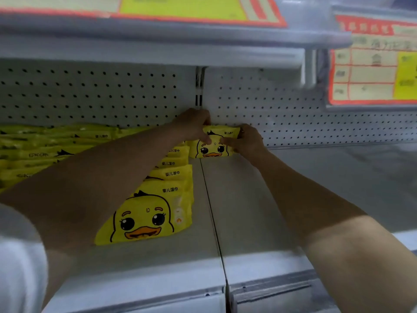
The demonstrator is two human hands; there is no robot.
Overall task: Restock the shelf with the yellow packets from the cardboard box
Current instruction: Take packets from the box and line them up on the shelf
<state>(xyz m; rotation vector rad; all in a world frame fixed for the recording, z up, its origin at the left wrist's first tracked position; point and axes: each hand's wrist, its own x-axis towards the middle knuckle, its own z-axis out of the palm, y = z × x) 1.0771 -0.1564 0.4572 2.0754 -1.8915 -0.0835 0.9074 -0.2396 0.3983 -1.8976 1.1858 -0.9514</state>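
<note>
At the left end of the shelf (316, 188), flat piles of yellow packets (45, 150) are seen stacked toward the back edge. Just to their right, a row of upright packets (146, 213) runs from front to back beside the seam (212, 211) between the two shelf boards, with the duck faces turned to the front.

At the back edge, just right of that seam, one duck-print wipes packet (213, 151) is held against the pegboard back panel (282, 105). The left hand (194, 125) is curled over its top left corner, and the right hand (247, 140) is wrapped round its right end, so it is grasped by both. The packet stands on its long lower edge, roughly upright, with the duck facing the shelf front and its top upward. Its long axis lies along the back edge, left to right.

The packet is judged to be a soft film pouch, pliable and probably slick, with some weight from its contents. It is best taken by the two short ends, since a pinch at the middle would likely make it sag.

To the right, the shelf board is bare metal, and a blurred price card (372, 64) hangs above.
</note>
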